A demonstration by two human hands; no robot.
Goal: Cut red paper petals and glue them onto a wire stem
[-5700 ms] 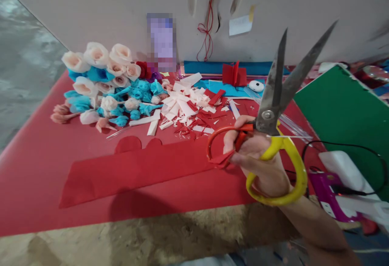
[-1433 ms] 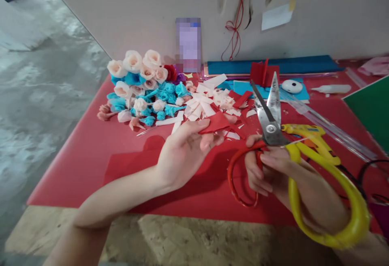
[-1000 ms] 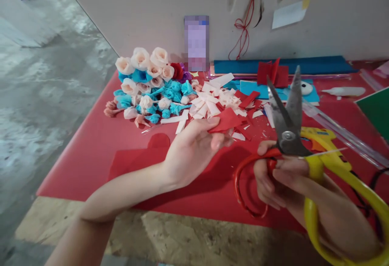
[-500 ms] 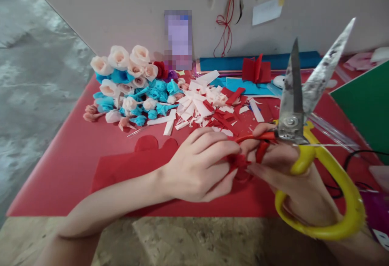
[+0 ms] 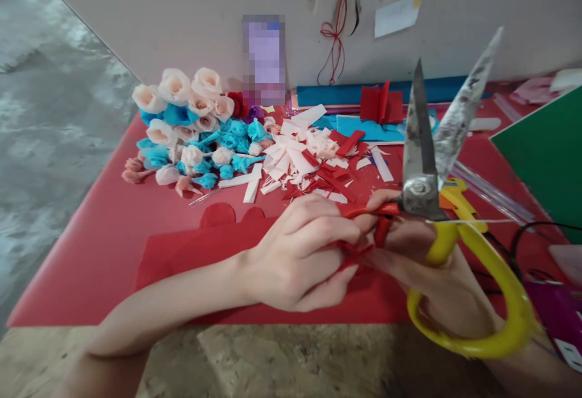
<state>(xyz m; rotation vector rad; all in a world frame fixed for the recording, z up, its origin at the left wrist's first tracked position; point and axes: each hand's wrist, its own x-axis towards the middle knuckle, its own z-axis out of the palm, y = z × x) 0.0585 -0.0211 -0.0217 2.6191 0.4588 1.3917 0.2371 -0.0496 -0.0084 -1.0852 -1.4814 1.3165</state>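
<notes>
Above the near edge of the red table, left hand and right hand pinch red paper between them, the right also gripping spread scissors. Table shows between its left edge and paper flowers; a phone, screen blurred, stands at the far grey wall.

One head-worn camera looks forward and down from the near side, close above left hand and right hand, across the counter toward the far wall.
</notes>
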